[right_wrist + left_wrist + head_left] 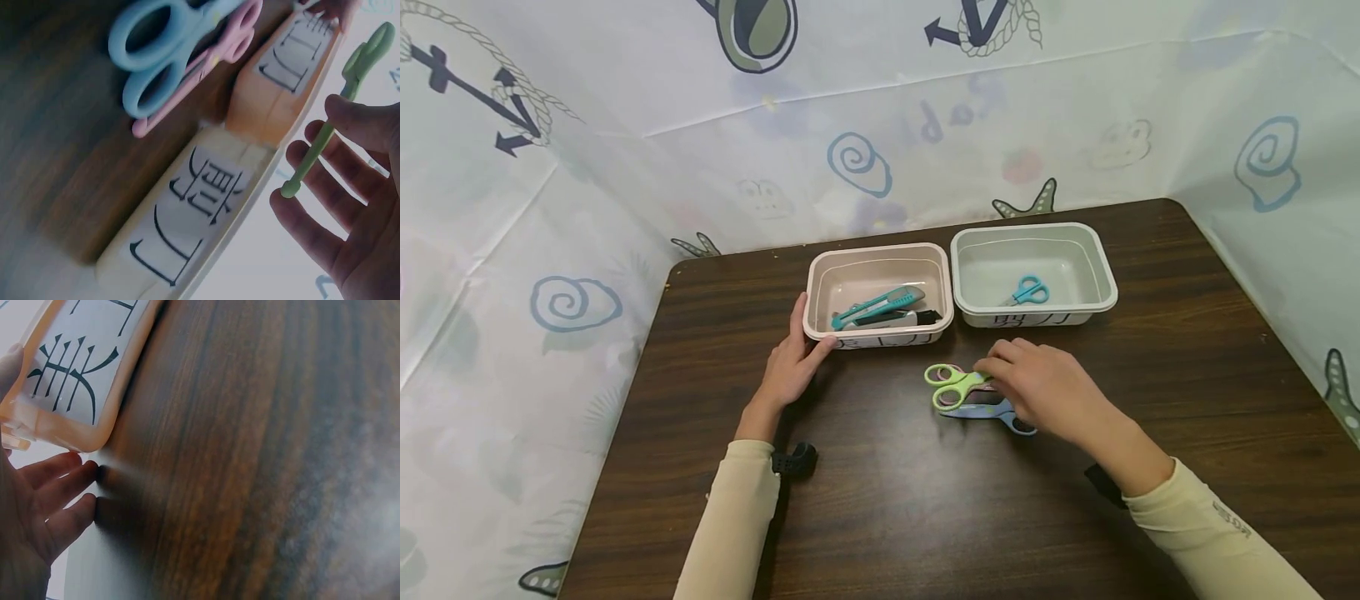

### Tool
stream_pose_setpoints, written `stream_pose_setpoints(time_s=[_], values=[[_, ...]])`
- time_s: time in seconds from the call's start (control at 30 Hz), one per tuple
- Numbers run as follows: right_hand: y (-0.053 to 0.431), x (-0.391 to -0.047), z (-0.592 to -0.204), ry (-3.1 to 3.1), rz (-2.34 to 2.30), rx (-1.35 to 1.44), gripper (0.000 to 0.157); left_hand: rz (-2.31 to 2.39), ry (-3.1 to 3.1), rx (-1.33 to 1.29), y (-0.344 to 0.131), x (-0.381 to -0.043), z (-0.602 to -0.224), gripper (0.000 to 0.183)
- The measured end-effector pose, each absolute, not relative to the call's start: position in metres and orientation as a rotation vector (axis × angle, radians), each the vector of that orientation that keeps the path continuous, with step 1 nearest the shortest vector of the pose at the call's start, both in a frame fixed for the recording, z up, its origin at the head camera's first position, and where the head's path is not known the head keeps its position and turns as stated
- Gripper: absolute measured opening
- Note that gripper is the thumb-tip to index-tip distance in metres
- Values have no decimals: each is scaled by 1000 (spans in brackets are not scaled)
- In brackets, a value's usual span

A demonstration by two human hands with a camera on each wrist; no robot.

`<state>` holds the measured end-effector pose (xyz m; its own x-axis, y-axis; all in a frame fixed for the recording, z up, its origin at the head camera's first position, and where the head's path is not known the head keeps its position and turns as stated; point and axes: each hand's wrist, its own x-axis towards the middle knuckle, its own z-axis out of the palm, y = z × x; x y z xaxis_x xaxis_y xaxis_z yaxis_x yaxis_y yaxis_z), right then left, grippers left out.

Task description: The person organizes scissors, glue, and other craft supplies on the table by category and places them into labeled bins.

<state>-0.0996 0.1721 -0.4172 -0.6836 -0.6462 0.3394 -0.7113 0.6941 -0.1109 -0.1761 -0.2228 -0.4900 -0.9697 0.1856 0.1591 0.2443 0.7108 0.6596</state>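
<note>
Scissors in green (967,383) lie just at nine o'clock from the right hand (1045,392), the nearer of the hands, handles toward nine, blade toward three; the grey-green box (1000,257) sits at twelve. Right thumb and fingers pinch the blade, which the right wrist view shows and the head view hides. Farther toward nine, the left hand (788,364) rests, fingers loosely spread, against the pink box's (880,271) corner.

The pink box (872,271) bears a label (78,372) reading 美工刀, the grey box (1071,267) one reading 剪刀
</note>
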Motion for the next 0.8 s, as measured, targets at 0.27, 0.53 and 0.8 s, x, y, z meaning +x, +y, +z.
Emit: stream_pose_setpoints(time_s=[0.27, 0.53, 0.8], values=[[192, -119, -410, -2619, 346, 940, 28, -1123, -2816, -367, -223, -178, -490, 84], [206, -137, -409, -2530, 345, 788, 31, -1123, -2812, -375, -223, -178, -491, 84], [216, -147, -414, -2527, 306, 684, 27, -1110, -2814, -358, -224, -177, -493, 84]])
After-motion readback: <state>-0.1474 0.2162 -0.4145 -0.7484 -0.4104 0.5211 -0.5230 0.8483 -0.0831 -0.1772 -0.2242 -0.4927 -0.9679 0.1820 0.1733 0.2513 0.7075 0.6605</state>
